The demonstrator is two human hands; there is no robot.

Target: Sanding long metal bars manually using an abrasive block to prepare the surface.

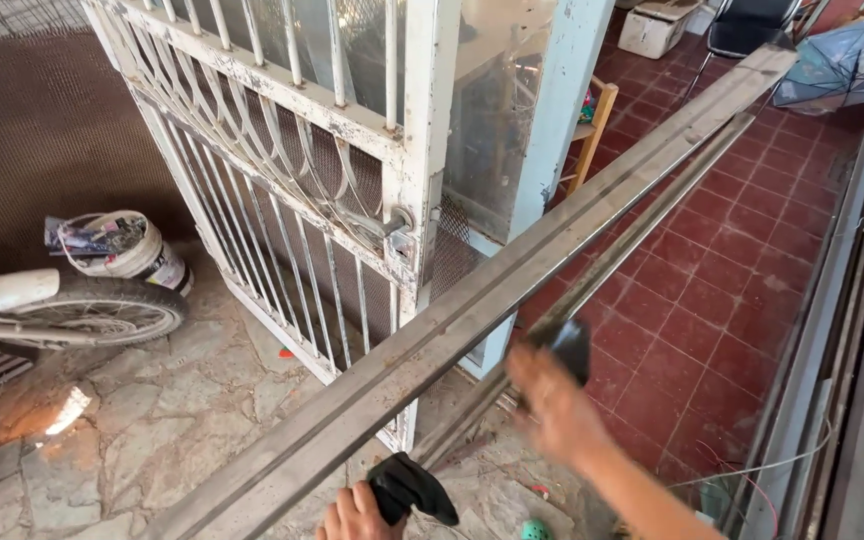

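Left grip (352, 515) clamps a black cloth (410, 487) under two long steel rails (512, 290); blurred right hand (552, 405), grip unclear, holds something dark beside them, red floor (742, 270) open alongside.

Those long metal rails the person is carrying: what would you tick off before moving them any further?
1. Left hand grip on the near end of the metal rails, dark cloth beside it: cannot tell, mostly out of frame.
2. Right hand hold on the lower thin rail: cannot tell, it is blurred.
3. Clearance from the white gate: not ok, the rails run right alongside its post.
4. Far end near the folding chair: not ok, very close.
5. Bicycle wheel and bucket off to the side: ok.
6. Small green ball on the floor near the person: not ok.
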